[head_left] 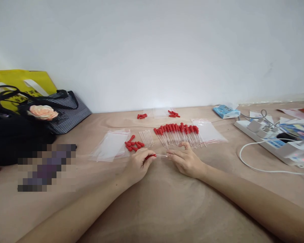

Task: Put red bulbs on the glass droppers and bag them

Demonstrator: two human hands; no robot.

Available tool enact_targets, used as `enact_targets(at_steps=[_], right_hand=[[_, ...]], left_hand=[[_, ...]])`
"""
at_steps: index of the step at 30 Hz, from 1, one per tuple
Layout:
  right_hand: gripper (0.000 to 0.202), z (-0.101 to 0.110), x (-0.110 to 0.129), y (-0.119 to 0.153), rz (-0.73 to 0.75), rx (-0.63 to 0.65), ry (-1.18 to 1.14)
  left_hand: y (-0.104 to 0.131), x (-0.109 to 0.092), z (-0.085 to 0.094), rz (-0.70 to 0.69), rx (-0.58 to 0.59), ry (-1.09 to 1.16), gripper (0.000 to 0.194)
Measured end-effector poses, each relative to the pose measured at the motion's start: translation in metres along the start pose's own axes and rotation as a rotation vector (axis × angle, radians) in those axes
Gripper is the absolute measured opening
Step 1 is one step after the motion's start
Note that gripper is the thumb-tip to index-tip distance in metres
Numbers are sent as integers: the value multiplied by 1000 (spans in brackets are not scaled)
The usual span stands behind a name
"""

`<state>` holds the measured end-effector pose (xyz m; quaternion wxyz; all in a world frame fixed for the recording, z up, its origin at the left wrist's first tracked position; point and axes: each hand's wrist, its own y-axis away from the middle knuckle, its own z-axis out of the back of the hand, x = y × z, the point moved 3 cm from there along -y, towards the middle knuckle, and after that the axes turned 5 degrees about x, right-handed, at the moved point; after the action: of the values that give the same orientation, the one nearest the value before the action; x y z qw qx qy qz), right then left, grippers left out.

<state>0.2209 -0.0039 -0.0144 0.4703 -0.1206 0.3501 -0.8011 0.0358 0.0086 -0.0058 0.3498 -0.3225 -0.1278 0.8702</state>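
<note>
The red-topped dropper (153,156) was held low over the table (152,209), between your two hands, its transparent tube running roughly level toward your right. Your left hand (140,163) was closed in a pinch on the red end, probably because that soft-looking part gave the surer hold. Your right hand (187,162) had its fingertips at the tube's far end, perhaps to steady or line it up; whether they were pinched on it or only touching, I couldn't tell.

Just beyond, the finished-looking row of droppers (176,127) lay fanned with red ends away from you, which likely kept them orderly. Loose red bulbs (134,147) and bare tubes (147,137) lay in separate groups nearer your left, presumably for easy picking. Flat plastic bags (112,143) sat to their left, and another bag (211,131) lay beside the row's right end.

Your left fingers hid most of the held red end, and glare and thinness left it unclear whether one tube or two showed. The far bulbs (174,114) were small, the dark item (45,168) at left was pixelated, and the yellow bag (38,77) was cut off by the frame.
</note>
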Motion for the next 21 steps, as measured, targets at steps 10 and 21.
enact_targets(at_steps=[10,21], right_hand=[[24,0,-4,1,104,73,72],[17,-4,6,-6,-46,33,-9]], left_hand=[[1,-4,-4,-216,8,-87,13],[1,-7,-5,-206,-11,-121,16]])
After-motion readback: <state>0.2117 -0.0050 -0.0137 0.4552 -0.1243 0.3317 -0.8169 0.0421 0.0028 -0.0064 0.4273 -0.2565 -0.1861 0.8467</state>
